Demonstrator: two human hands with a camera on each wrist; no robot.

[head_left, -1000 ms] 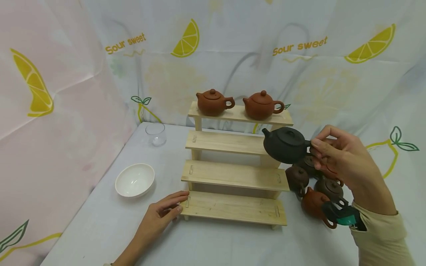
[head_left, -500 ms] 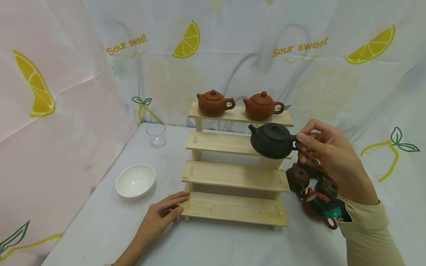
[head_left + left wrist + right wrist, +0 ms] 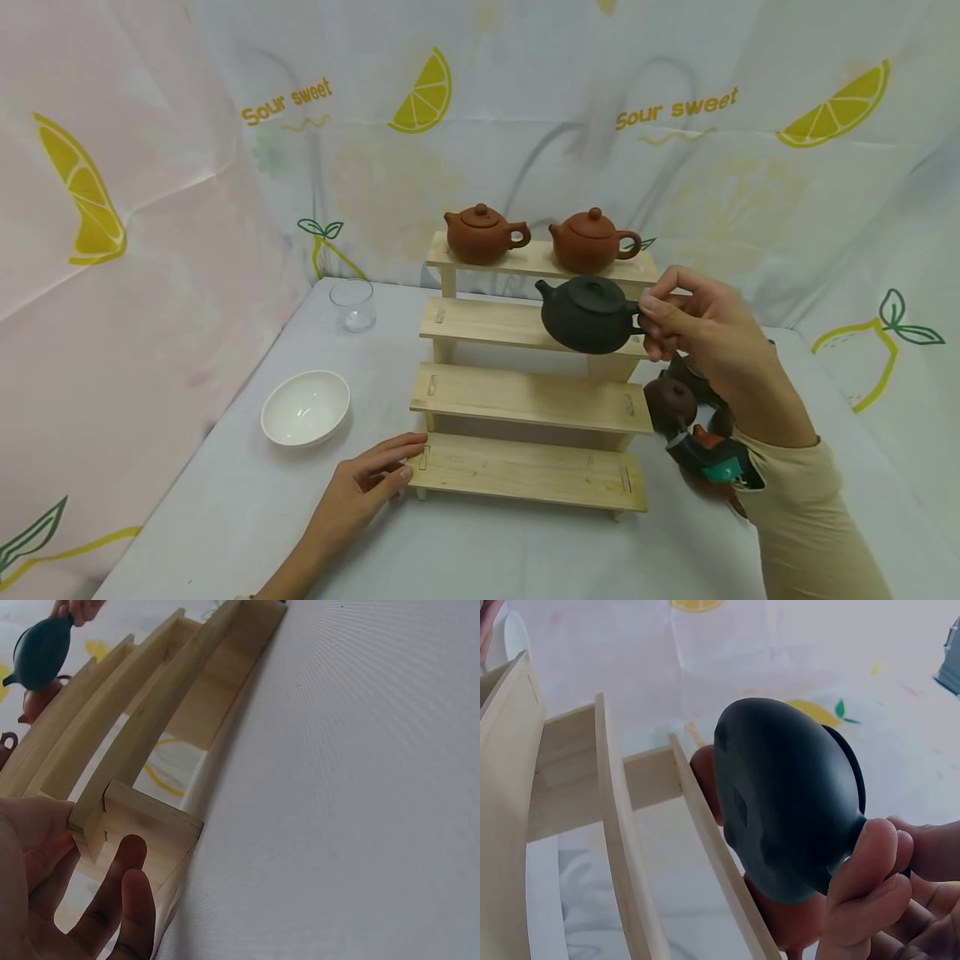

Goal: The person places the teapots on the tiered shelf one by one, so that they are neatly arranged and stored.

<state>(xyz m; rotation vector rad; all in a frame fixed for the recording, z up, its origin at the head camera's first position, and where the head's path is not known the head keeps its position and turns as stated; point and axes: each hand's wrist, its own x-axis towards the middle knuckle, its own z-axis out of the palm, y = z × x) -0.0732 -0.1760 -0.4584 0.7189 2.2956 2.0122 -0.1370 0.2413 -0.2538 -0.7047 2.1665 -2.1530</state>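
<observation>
A black teapot (image 3: 588, 315) and the right hand (image 3: 697, 321) carrying it are farther left than a second ago, the pot now well inside the right edge of a wooden rack (image 3: 525, 400).

At far left on the table (image 3: 510, 554), a white bowl (image 3: 306, 408) stands nearer the front than a clear glass (image 3: 352, 306). The left hand (image 3: 367, 479) rests at the left end of the bottom shelf, by its front corner, fingers relaxed; how firmly they press, one cannot tell. On the top shelf, one red teapot (image 3: 480, 237) sits near the left edge, another (image 3: 590, 243) toward the right. Below that one, in midair, the black teapot points its spout left, its handle pinched between right thumb and fingers.

The step in hand looks like bringing the pot to the second shelf down; setting it there would call for a level base, a slow descent and clearance below the red pot. Whether it hangs over the board or just in front is hard to judge. The fingers hide most of the handle; pot and hand cover that shelf's right end. At right, the sleeve (image 3: 810, 525) and wrist strap (image 3: 720, 468) block part of a teapot cluster (image 3: 670, 402).
</observation>
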